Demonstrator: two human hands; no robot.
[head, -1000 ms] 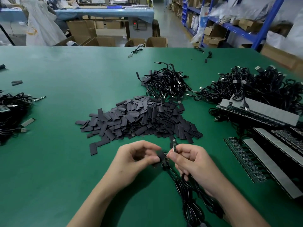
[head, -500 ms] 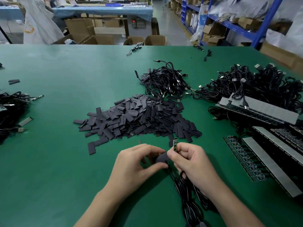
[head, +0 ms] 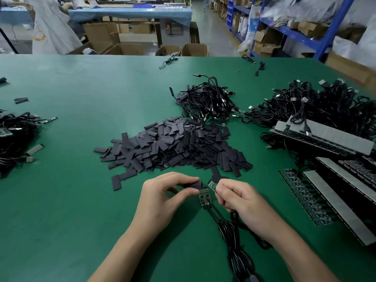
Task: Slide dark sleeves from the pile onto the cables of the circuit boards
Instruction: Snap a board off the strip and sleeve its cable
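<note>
A large pile of flat dark sleeves lies mid-table. Just in front of it, my left hand pinches one dark sleeve between thumb and forefinger, its open end at the top of a small green circuit board. My right hand grips a second small board and the black cables that run back toward me. The first board hangs between the two hands on its cable.
A heap of sleeved cables lies behind the pile, a bigger cable tangle at the right. Long board strips fill the right edge. More cables sit at the left edge, two stray sleeves beyond them.
My left hand has lifted the sleeve off the board, so the small green board now shows between my hands. My right hand keeps its hold on the cables.
</note>
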